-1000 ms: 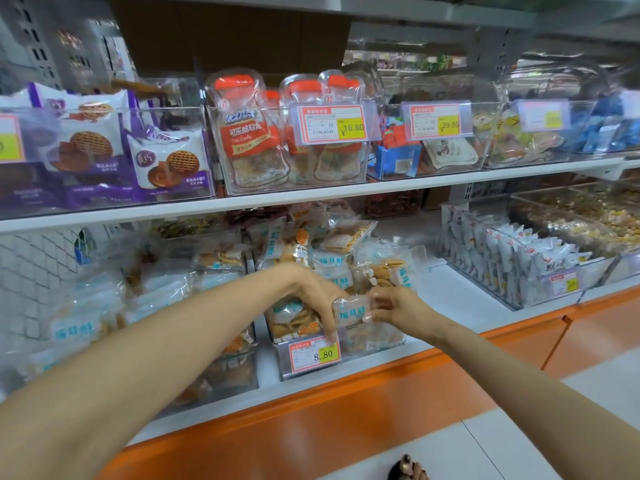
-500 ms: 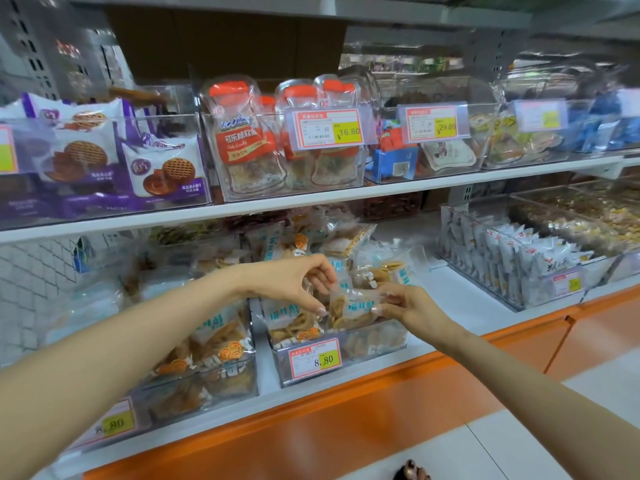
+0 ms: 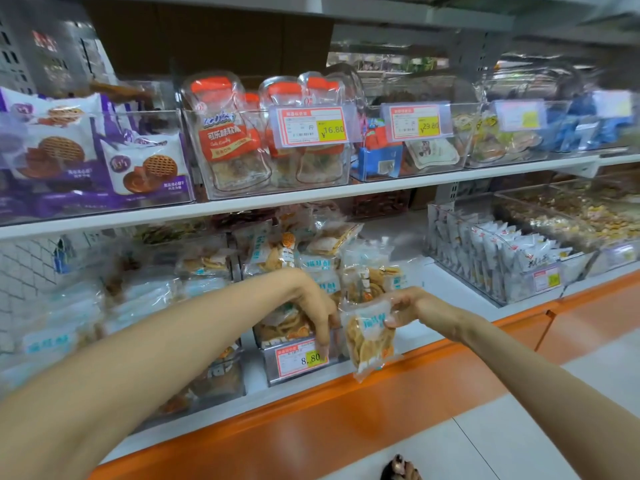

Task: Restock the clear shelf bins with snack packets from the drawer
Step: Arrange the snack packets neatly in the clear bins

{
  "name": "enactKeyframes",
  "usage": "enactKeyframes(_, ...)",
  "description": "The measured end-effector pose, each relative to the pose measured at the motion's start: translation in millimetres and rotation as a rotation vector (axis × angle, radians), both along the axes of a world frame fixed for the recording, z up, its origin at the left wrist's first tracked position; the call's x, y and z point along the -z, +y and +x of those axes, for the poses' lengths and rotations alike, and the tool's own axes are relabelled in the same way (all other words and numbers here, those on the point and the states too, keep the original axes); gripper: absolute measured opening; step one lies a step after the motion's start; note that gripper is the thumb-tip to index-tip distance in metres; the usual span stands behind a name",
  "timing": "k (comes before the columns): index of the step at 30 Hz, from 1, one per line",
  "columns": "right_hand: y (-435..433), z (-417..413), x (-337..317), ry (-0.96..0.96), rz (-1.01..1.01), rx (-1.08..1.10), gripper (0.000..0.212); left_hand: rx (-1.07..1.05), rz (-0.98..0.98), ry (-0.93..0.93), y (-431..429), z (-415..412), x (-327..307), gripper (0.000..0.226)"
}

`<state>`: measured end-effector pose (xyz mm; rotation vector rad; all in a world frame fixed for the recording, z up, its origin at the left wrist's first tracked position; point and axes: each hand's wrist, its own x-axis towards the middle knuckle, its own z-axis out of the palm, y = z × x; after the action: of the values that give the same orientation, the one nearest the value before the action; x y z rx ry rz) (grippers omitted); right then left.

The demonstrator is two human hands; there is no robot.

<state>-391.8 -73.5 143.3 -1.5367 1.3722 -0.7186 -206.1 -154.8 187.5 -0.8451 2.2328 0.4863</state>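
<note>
Hanging in front of the glossy orange drawer front (image 3: 311, 420), just past bare toes (image 3: 400, 470) on pale floor tile (image 3: 485, 445), a small snack packet (image 3: 369, 337) of crinkly clear film shows golden, ridged round crisps under a white panel with teal lettering. Its sealed lower edge dips below the edge of the white shelf (image 3: 254, 374). The right hand (image 3: 417, 306) pinches the packet's upper right corner between thumb and curled fingers, the forearm reaching in from the lower right. The left hand (image 3: 311, 306) droops from a bent wrist, holding nothing, fingers fairly straight and pointing down. Its fingertips (image 3: 323, 351) touch the front of the clear bin (image 3: 273, 374) at the red-and-yellow price label (image 3: 298, 358). That bin is hard, boxy, transparent plastic, heaped with like packets. Just beside it on the left sits a second clear bin (image 3: 221, 379) of similar packets. Well to the right, upright white sachets (image 3: 502, 258) fill a sloped clear tray (image 3: 519, 294). On the upper shelf (image 3: 311, 195) stand purple-and-white biscuit packs (image 3: 145, 164) and bottle-shaped pouches (image 3: 225, 133) with orange caps.
</note>
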Motion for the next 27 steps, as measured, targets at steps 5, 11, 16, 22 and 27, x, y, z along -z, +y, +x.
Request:
enactKeyframes(5, -5.2, 4.1, 1.0, 0.082, 0.029, -0.032, 0.034, 0.018, -0.036, -0.169, -2.8, 4.2, 21.5, 0.090)
enactKeyframes(11, 0.5, 8.1, -4.8, -0.009, 0.042, -0.029, 0.031, 0.017, -0.076, -0.081, -8.9, 9.2, 21.1, 0.092)
enactKeyframes(16, -4.4, 7.5, -0.5, -0.013, 0.022, -0.013, 0.029, -0.029, -0.046, -0.077, -19.5, 8.9, 16.7, 0.091)
enactKeyframes(22, -4.7, 17.0, -0.7, -0.204, -0.125, 0.278, 0.021, -0.073, -0.020, 0.138, -11.3, 16.8, 13.3, 0.068)
enactKeyframes(27, -6.6, 25.4, 4.4, -0.336, -0.206, 0.418, 0.014, -0.275, 0.238, 0.465, -16.7, 37.2, 6.6, 0.041)
